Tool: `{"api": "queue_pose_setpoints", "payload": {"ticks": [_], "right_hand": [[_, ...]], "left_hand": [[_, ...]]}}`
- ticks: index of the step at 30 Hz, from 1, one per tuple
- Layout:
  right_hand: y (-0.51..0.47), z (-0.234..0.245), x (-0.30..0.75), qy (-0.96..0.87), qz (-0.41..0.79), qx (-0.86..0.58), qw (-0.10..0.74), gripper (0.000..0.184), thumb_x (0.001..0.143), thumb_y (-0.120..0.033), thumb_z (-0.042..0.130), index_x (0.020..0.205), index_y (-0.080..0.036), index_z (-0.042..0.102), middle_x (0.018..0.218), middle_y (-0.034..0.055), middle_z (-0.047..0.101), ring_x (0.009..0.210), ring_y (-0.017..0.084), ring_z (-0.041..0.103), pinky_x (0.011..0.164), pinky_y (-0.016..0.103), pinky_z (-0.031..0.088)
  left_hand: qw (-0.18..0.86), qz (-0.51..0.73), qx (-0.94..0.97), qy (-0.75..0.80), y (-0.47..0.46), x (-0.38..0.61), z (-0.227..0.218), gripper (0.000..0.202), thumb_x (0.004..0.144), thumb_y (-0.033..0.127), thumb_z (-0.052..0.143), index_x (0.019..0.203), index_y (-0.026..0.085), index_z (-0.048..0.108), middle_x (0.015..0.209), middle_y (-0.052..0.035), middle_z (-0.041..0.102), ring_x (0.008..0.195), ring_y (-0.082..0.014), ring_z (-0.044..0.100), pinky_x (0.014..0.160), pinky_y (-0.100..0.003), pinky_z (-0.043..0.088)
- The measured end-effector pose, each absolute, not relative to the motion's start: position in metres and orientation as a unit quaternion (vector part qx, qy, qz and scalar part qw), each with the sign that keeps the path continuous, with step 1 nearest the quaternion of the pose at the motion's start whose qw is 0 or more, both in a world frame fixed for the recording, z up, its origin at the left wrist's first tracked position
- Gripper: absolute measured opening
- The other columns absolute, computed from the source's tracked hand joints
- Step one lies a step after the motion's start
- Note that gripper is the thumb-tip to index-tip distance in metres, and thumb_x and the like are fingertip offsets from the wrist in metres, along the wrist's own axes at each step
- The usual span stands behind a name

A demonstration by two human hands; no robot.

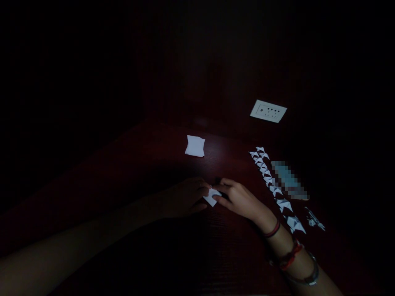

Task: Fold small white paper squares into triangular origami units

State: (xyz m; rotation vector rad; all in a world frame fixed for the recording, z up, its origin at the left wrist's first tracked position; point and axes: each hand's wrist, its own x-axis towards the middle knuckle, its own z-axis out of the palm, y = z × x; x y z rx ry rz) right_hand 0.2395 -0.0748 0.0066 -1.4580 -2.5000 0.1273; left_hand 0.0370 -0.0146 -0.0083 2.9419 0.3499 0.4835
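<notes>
A small piece of white paper [212,200], with a pointed corner towards me, lies low over the dark red table between my hands. My left hand [189,197] is in deep shadow and has its fingertips on the paper's left and upper edge. From the other side, my right hand [239,199] presses the paper between thumb and fingers along its right edge. The fingers cover part of the paper, so its full shape is hidden. Beyond both hands sits a stack of square white paper sheets [195,146].
Several small folded white paper pieces [268,179] run in rows along the right. Beside them lie a pixelated flat object [290,180] and a small black-and-white item [314,220] I cannot make out. A white socket panel [268,111] is at the back. The surroundings are very dark.
</notes>
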Motion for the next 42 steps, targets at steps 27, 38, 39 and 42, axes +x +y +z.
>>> {"api": "queue_pose_setpoints", "payload": {"ticks": [27,38,39,42], "right_hand": [[-0.086,0.027,0.243,-0.844,0.038,-0.535,0.023,0.026,0.081,-0.031,0.048,0.100,-0.023,0.064,0.090,0.0050,0.068,0.082,0.019,0.063,0.069,0.025,0.044],[-0.084,0.022,0.250,-0.839,0.038,-0.533,0.100,0.028,0.083,-0.026,0.045,0.106,-0.019,0.060,0.102,0.0052,0.064,0.090,0.017,0.060,0.079,0.027,0.045],[-0.084,0.021,0.250,-0.839,0.040,-0.532,0.107,0.030,0.083,-0.026,0.046,0.109,-0.019,0.058,0.104,0.0057,0.063,0.092,0.017,0.060,0.080,0.028,0.045],[-0.083,0.018,0.248,-0.847,0.054,-0.520,0.102,0.031,0.083,-0.024,0.046,0.113,-0.020,0.056,0.105,0.0055,0.063,0.093,0.017,0.060,0.080,0.027,0.045]], "left_hand": [[0.026,0.147,0.980,0.135,-0.022,0.040,-0.003,0.046,0.076,0.047,0.057,0.104,0.011,0.052,0.110,-0.0121,0.053,0.102,-0.0264,0.045,0.089,-0.040,0.033],[0.029,0.188,0.975,0.113,-0.018,0.033,-0.020,0.041,0.083,0.043,0.049,0.109,0.011,0.047,0.126,-0.0155,0.042,0.119,-0.0273,0.032,0.096,-0.043,0.029],[0.027,0.185,0.976,0.115,-0.019,0.033,-0.020,0.042,0.083,0.043,0.049,0.109,0.011,0.047,0.126,-0.0153,0.042,0.120,-0.0275,0.032,0.096,-0.043,0.029],[0.028,0.176,0.977,0.119,-0.018,0.034,-0.020,0.045,0.082,0.045,0.050,0.110,0.011,0.047,0.125,-0.0142,0.044,0.119,-0.0272,0.033,0.096,-0.042,0.030]]}}
